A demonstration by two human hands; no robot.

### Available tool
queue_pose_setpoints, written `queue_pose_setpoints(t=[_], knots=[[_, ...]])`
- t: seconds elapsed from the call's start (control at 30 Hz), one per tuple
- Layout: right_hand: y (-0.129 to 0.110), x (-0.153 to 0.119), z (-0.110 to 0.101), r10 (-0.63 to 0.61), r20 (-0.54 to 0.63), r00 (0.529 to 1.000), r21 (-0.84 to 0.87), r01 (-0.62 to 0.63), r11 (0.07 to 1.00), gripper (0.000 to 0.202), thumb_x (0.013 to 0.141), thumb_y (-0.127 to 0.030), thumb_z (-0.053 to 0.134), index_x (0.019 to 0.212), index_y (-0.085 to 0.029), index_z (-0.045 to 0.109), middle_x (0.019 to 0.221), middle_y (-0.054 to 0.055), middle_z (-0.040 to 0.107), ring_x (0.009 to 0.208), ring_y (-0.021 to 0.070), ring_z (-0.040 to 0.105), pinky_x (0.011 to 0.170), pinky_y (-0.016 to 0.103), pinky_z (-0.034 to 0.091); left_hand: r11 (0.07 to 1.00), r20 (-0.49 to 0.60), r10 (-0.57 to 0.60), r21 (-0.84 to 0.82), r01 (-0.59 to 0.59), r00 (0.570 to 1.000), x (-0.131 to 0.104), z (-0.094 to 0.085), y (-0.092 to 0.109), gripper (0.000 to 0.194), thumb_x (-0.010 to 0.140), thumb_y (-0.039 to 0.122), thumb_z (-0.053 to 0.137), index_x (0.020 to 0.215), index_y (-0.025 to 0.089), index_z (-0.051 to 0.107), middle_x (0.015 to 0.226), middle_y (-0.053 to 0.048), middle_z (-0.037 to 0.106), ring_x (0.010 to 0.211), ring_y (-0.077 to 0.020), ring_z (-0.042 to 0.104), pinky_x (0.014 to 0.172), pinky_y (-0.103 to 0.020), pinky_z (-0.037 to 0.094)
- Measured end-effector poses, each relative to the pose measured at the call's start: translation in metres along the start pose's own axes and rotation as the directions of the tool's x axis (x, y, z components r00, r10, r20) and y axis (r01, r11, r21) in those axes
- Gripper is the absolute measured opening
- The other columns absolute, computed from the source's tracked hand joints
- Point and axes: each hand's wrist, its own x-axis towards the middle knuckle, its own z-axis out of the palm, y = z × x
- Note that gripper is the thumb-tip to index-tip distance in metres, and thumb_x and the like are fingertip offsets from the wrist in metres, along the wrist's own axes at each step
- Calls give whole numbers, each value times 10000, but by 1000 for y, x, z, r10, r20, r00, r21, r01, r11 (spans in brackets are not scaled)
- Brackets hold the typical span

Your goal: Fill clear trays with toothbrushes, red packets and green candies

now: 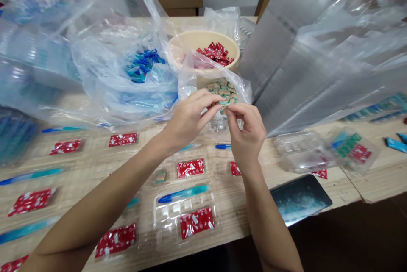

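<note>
My left hand [190,116] pinches a few small green-and-tan pieces [224,103] between thumb and fingers. Close against it, the fingertips of my right hand [247,133] are pinched together at the same pieces; whether they grip one of their own is hidden. Both hands are above the front of an open clear bag [244,87] that holds many more such pieces [221,88]. Under my arms lie clear plastic trays [171,210], with a blue pen-like stick [184,193] and a red patterned packet [197,222] in the nearest one.
Behind the bag stands a cream bowl [181,43] of red packets. On the left, a large plastic bag [104,81] holds blue pieces [144,65]. Tall stacked clear trays [295,60] rise at right. A phone [302,198] lies by the table's front edge, near a filled tray [354,150].
</note>
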Motion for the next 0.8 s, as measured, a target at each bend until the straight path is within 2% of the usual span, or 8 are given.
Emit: queue_pose_setpoints(t=[0.1,0.2,0.27,0.5,0.6,0.7,0.8], knots=[[3,-2,2,139,4,990,127,-139,982,117,856,-119,599,906,-215,642,888,-6,647,825,98,620,748,248,527,1000,-10,16,-9,-16,1000,-1,1,-1,153,912,201,541,994,185,669,912,-27,687,862,-140,624,803,-256,486],[4,-4,3,326,54,944,277,-328,903,127,837,-161,628,948,-221,631,906,-5,627,791,96,629,739,257,536,997,-35,-17,-79,14,999,-3,5,0,144,909,195,551,994,181,666,894,-21,690,832,-127,625,770,-243,494],[3,-4,4,380,71,922,317,-382,868,139,826,-164,633,951,-224,626,908,-5,619,771,92,629,741,259,538,991,-58,-46,-126,38,997,-5,8,0,135,905,187,555,986,186,664,899,-17,693,828,-122,626,762,-238,498],[1,-4,3,385,47,922,298,-381,875,129,833,-183,610,952,-231,625,934,5,624,814,101,622,758,263,541,980,-85,-16,-200,-1,996,-9,17,-2,161,879,201,601,1036,182,634,898,-20,655,818,-115,612,773,-244,508],[3,-3,3,369,46,928,306,-365,880,128,847,-196,604,967,-235,627,941,8,635,828,107,635,771,269,552,965,-83,-62,-259,39,995,-7,14,-3,145,867,166,600,1001,185,649,909,-21,658,816,-113,612,781,-248,511],[5,-2,2,358,-31,933,338,-327,882,158,842,-175,610,980,-250,626,941,-4,657,825,105,657,769,262,565,906,-9,-135,-407,120,991,-5,7,-3,143,855,181,612,987,188,668,901,-23,670,812,-121,623,774,-260,519],[5,-1,3,358,-70,931,380,-307,873,173,813,-146,644,948,-255,638,909,-23,688,825,106,674,776,253,574,799,111,-179,-563,211,977,-6,5,-1,149,846,182,617,986,187,667,929,-28,688,836,-129,645,777,-265,536]])
